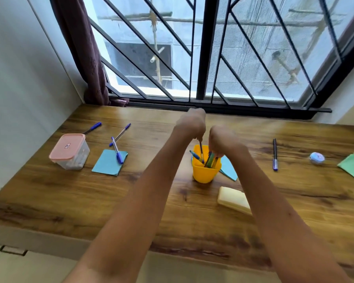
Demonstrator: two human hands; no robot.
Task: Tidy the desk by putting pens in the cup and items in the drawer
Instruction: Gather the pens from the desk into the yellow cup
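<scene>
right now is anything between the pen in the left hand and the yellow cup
Nothing visible. The left hand holds a pen straight above the yellow cup, tip already past the open rim, beside the pens inside.

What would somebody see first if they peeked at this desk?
Probably the bright yellow cup in the middle of the wooden desk, with both hands right above it: the left hand lowers a pen into it while the right hand holds the pens already inside. Next, the loose blue pens at the left, one lying on a blue paper, beside a clear box with a pink lid.
</scene>
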